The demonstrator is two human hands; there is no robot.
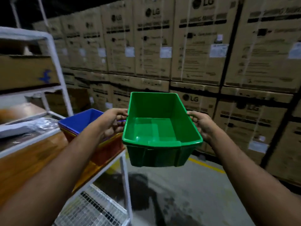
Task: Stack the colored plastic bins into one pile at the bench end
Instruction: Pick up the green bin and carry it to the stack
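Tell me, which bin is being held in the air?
The green bin, gripped by both hands; the blue bin sits atop the pile on the bench.

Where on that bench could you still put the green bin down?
Bare wood on the bench lies nearer than the pile topped by the blue bin, which fills the bench end. The white shelf rack crowds the left. Left hand and right hand hold the green bin above the floor.
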